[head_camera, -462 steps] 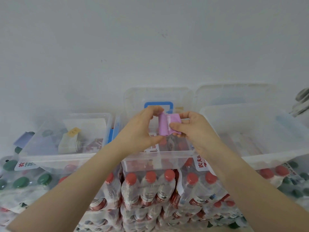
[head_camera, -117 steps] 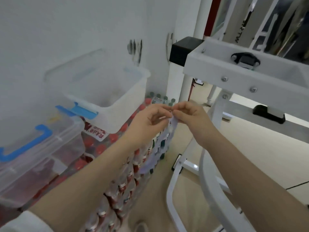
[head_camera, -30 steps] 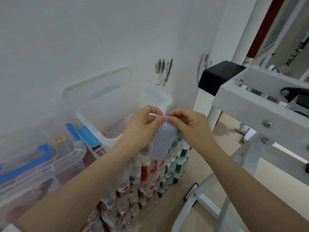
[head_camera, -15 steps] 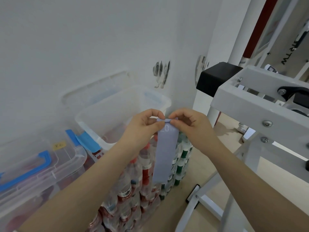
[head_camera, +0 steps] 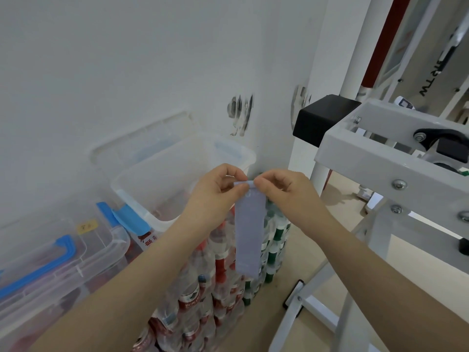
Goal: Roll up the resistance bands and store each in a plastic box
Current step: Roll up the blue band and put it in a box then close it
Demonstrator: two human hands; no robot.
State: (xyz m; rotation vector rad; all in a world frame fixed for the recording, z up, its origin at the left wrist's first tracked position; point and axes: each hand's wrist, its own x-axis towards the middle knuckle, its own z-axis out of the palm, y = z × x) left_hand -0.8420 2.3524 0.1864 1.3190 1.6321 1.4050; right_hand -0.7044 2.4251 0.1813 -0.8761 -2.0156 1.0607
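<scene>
Your left hand (head_camera: pixel 215 196) and right hand (head_camera: pixel 284 194) each pinch the top edge of the pale lilac resistance band (head_camera: pixel 248 232) between thumb and curled fingers, the two grips nearly touching. The band hangs straight down from this edge, flat and unrolled, in front of stacked water bottles (head_camera: pixel 218 280). An open clear plastic box (head_camera: pixel 142 199) sits just behind your left hand. A lidded box (head_camera: pixel 58 265) lies further left. A white metal frame (head_camera: pixel 380 163) stands at your right.

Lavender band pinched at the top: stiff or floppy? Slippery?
Likely floppy: the lavender band hangs limp below the left hand and right hand. Probably light, since fingertip pinches carry it. Slipperiness can't be judged.
</scene>
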